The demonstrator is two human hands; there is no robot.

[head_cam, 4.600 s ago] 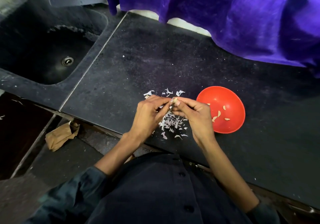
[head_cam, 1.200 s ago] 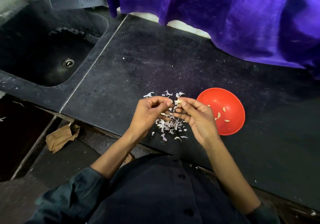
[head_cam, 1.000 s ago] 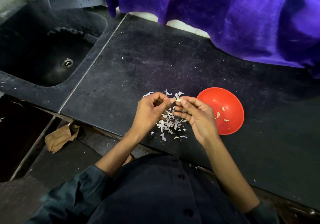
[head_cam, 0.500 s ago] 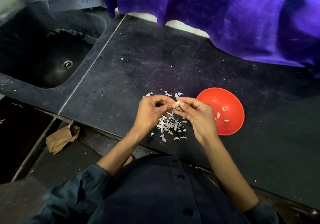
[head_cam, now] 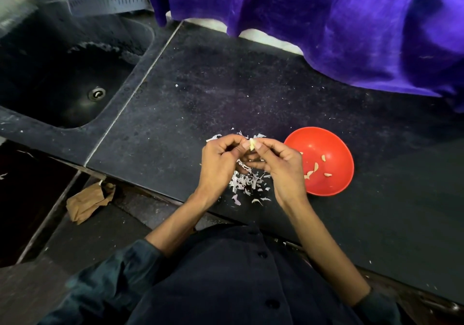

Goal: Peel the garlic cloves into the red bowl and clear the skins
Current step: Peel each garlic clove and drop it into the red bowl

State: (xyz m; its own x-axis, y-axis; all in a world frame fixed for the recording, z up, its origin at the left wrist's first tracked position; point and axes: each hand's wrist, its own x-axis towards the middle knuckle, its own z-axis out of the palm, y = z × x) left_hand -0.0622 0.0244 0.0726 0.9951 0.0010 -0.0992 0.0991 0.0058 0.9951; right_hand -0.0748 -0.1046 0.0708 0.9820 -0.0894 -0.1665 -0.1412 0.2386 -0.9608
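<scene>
Garlic clove (head_cam: 251, 145) pinched between both hands' fingertips.

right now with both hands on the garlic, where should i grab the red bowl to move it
Take the red bowl by its rim on the near right edge, coming from the right side with thumb inside and fingers under the outer wall. It sits upright on the counter, its wall curves smoothly with no handle, and the right hand covers the left rim. A level lift would likely keep the peeled cloves inside.

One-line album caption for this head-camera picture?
Both hands pinch a garlic clove above loose skins, beside the red bowl.
</scene>
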